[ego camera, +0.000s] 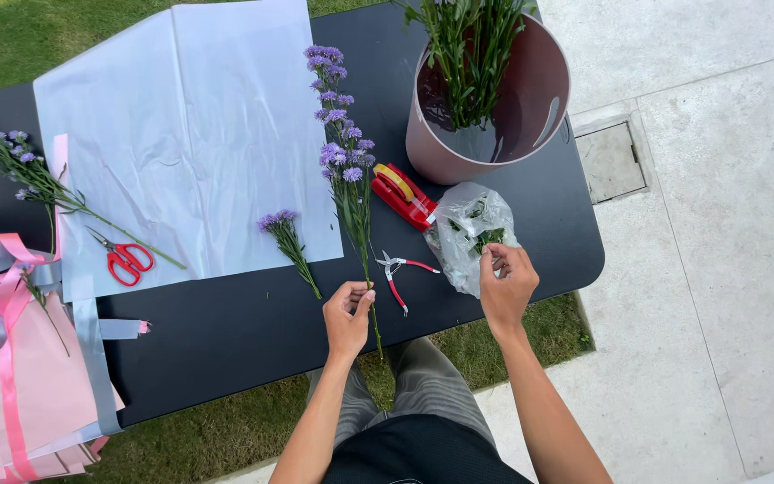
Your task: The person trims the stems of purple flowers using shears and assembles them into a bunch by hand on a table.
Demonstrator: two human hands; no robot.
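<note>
Hands were seen from above at a black desk [253,341] set on grass. The left hand [348,315] was pinched on the lower stalk of a purple flower stem [348,170], whose blooms lay away over white wrapping paper [181,134], apparently to steady it. The right hand's [505,285] fingers were closed on the rim of a clear plastic bag [468,229] holding green trimmings. Small snips [398,269] lay between the hands, just beside a red stapler [402,194] and a pink bucket [423,143].
</note>
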